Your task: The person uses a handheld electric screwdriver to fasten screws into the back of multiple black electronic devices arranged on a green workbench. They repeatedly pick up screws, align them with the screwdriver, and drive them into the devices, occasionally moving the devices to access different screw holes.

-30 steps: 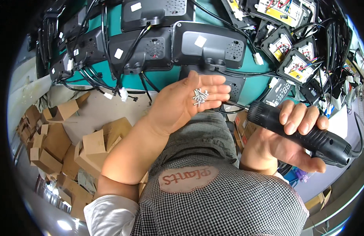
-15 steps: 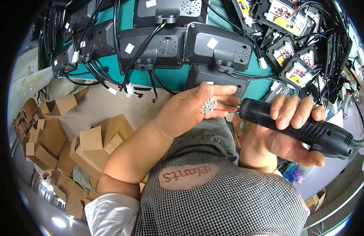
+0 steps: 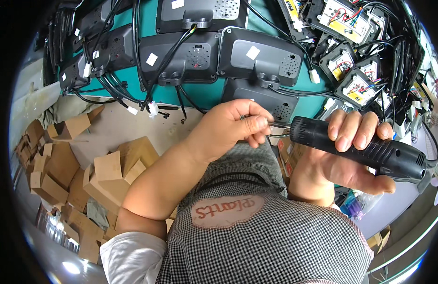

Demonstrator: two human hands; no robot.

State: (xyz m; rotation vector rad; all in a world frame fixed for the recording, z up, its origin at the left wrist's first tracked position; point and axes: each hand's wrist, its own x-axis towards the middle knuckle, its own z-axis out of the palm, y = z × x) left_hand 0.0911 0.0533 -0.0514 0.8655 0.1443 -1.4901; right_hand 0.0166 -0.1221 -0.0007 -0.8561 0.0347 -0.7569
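Green work surface is stretching across the top of the frame, while opened cardboard boxes are crowding the floor at left. Person's checked apron is filling the lower middle. Black housings are lying along the upper middle, backs up, with cables trailing; open modules with coloured wires are piling up at upper right.

Right of centre, the right hand is wrapping its fingers around a black power screwdriver, whose bit is pointing left. Near the centre, the left hand is changing most: its palm, spread flat with small silvery screws a moment ago, is now curling closed and hiding them. Handling seems to be shifting from palm to fingertips. Thumb and forefinger are almost meeting beside the bit's tip; whether they are pinching a screw or touching the bit, I cannot tell.
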